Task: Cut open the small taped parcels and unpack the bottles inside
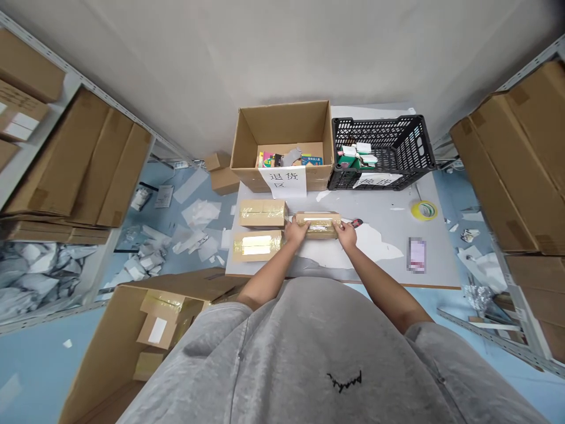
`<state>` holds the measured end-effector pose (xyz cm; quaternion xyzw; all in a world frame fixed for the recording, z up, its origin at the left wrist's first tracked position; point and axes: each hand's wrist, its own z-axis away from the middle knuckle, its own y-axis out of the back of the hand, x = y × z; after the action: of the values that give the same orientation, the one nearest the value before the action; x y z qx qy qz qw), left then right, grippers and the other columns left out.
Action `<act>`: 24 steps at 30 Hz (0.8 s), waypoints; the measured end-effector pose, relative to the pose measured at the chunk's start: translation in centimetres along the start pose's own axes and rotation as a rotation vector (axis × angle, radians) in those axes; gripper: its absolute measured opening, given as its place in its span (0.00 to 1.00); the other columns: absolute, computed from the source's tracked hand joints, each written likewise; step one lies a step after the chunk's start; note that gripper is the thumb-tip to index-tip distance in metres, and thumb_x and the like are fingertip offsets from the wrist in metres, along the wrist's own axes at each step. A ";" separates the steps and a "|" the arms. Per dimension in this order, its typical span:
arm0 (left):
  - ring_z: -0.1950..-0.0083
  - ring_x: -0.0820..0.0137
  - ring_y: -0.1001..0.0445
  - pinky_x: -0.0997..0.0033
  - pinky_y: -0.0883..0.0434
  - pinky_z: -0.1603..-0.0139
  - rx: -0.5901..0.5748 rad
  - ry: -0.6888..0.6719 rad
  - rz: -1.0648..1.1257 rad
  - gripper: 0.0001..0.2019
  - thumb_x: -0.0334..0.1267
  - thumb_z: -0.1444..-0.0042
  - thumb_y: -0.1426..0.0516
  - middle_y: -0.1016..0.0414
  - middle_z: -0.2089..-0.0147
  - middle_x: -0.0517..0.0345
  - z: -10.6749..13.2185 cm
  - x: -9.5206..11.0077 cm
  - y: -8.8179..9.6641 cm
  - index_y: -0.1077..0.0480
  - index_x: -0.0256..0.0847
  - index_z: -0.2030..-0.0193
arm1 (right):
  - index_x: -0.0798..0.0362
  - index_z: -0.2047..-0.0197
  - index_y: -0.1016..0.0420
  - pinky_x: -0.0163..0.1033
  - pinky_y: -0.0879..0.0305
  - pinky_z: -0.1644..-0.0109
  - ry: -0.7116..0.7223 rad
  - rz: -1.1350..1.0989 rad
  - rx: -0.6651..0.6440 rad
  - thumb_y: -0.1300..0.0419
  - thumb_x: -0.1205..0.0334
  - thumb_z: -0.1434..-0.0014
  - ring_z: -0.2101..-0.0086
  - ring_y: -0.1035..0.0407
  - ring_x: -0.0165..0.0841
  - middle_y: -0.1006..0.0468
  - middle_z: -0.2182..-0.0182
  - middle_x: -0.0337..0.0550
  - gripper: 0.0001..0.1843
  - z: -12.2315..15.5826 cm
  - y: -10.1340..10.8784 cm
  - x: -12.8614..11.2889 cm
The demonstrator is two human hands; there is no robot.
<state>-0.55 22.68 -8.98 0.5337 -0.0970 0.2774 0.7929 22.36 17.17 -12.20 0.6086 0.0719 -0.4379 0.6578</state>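
A small taped cardboard box (318, 226) lies on the table in front of me, held between both hands. My left hand (295, 232) grips its left end, fingers closed around the side. At the right end, my right hand (346, 235) is closed on the box in the same way. Just beyond my right fingers is a red and black box cutter (356, 223), partly hidden. Two more taped boxes sit left of my left hand: one farther back (263, 213) and one nearer (258, 245) with a pale label.
Behind stand an open carton (282, 182) holding small packs and a black plastic crate (384, 176). Yellow tape (424, 210) and a blurred-out flat item (416, 255) lie at right. A large carton (97, 353) with boxes is at lower left; shelves flank both sides.
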 end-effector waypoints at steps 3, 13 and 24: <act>0.36 0.46 0.27 0.54 0.33 0.39 -0.115 0.004 -0.031 0.47 0.69 0.42 0.43 0.25 0.38 0.37 -0.2 0.1 0.4 0.46 0.44 0.23 | 0.50 0.66 0.20 0.40 0.33 0.59 -0.027 -0.002 0.032 0.47 0.29 0.36 0.60 0.26 0.42 0.22 0.58 0.51 0.32 0.2 -0.2 0.4; 0.25 0.45 0.43 0.46 0.43 0.28 0.008 -0.237 -0.205 0.34 0.56 0.30 0.50 0.40 0.27 0.30 1.3 -0.1 -1.4 0.44 0.38 0.24 | 0.48 0.49 0.31 0.44 0.31 0.50 -0.126 -0.010 -0.006 0.44 0.35 0.36 0.51 0.27 0.44 0.25 0.47 0.52 0.26 1.2 -2.6 1.2; 0.18 0.44 0.69 0.29 0.74 0.25 -0.245 -0.844 -0.307 0.51 0.44 0.47 0.30 0.63 0.17 0.48 2.6 -1.3 -1.7 0.51 0.58 0.21 | 0.50 0.31 0.38 0.54 0.42 0.29 0.293 -0.049 -0.012 0.43 0.45 0.33 0.31 0.44 0.49 0.40 0.30 0.56 0.33 2.6 -0.9 1.1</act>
<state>-0.37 19.46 -9.83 0.5104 -0.3631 -0.0979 0.7733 21.31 14.49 -12.87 0.6600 0.1845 -0.3598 0.6332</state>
